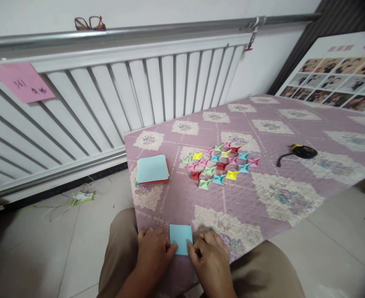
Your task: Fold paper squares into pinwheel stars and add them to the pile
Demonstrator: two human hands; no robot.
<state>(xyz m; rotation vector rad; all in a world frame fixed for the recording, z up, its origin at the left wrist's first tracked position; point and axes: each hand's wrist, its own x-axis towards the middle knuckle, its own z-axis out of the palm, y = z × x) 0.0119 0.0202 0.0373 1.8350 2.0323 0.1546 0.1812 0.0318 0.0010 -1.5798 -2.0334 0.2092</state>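
Observation:
A small light-blue paper square (pixel 181 239) lies flat on the tablecloth at the near edge of the table. My left hand (pixel 155 248) is at its left side, fingers curled, with the thumb on the lower left corner. At the opposite side, my right hand (pixel 210 254) has its fingers bent in and the thumb and forefinger at the paper's lower right edge. A stack of coloured paper sheets (pixel 152 169), light blue on top and red beneath, sits further up on the left. Beyond the hands, several small folded paper shapes (pixel 222 166) stand in rows, in pink, green, yellow, red and blue.
The purple flowered tablecloth (pixel 176 203) covers the table. A black object with a curved stem (pixel 303 152) lies on the right. Behind are a white radiator (pixel 170 85), a pipe bearing glasses (pixel 90 23), and a photo board (pixel 334 76). A power strip (pixel 83 197) rests on the floor.

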